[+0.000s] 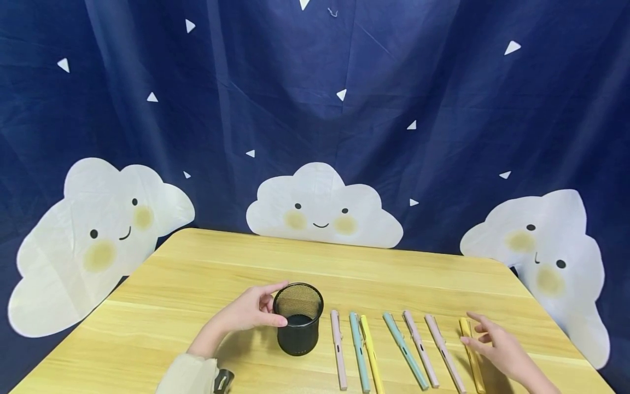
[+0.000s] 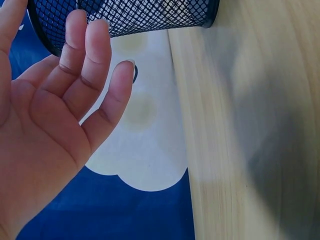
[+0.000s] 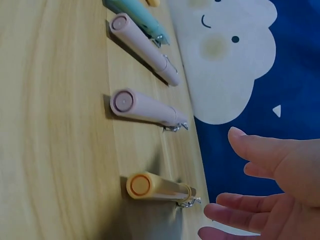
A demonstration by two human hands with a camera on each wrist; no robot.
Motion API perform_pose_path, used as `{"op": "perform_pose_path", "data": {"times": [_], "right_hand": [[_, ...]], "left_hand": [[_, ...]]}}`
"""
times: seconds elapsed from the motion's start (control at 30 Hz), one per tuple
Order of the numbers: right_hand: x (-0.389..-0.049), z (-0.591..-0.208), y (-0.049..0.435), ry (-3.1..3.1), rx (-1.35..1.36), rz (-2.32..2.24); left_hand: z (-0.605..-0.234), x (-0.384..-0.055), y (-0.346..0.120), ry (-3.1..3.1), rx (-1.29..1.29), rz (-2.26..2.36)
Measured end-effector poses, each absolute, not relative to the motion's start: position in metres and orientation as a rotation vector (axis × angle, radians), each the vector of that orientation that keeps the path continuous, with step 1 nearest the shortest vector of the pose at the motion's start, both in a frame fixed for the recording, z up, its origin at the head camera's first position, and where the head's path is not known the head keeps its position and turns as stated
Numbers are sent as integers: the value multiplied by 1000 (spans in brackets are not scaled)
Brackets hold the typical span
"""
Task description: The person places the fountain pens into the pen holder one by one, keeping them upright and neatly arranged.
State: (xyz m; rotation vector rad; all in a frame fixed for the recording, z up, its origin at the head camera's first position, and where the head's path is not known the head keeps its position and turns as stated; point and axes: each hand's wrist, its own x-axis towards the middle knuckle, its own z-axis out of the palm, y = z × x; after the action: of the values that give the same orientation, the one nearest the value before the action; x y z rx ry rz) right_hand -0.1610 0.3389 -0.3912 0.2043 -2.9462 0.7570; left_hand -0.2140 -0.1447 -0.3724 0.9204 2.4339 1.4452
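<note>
A black mesh pen holder (image 1: 298, 340) stands upright on the table. My left hand (image 1: 248, 310) grips it at the rim from the left, thumb in front and forefinger behind; the mesh wall (image 2: 150, 17) shows beyond the fingers in the left wrist view. At the right, my right hand (image 1: 503, 348) hovers over the upper end of a yellow pen (image 1: 475, 365), thumb and fingers apart. In the right wrist view that yellow pen (image 3: 160, 187) lies on the wood, apart from the fingers.
Between the hands lie several capped pens: a pink pen (image 1: 338, 350), a green pen (image 1: 360, 353), a yellow pen (image 1: 372, 355), another green pen (image 1: 406, 351) and two more pink ones. Behind the wooden table (image 1: 221, 262) hangs a blue curtain (image 1: 315, 65) with clouds.
</note>
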Motion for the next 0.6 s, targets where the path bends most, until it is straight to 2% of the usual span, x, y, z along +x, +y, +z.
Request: {"op": "perform_pose_path", "data": {"times": [0.33, 0.6], "right_hand": [[-169, -390, 349, -2998, 273, 861], [-172, -392, 354, -3004, 450, 994]], "left_hand": [[-371, -213, -143, 2442, 909, 1441], [-370, -213, -144, 2427, 906, 1452]]}}
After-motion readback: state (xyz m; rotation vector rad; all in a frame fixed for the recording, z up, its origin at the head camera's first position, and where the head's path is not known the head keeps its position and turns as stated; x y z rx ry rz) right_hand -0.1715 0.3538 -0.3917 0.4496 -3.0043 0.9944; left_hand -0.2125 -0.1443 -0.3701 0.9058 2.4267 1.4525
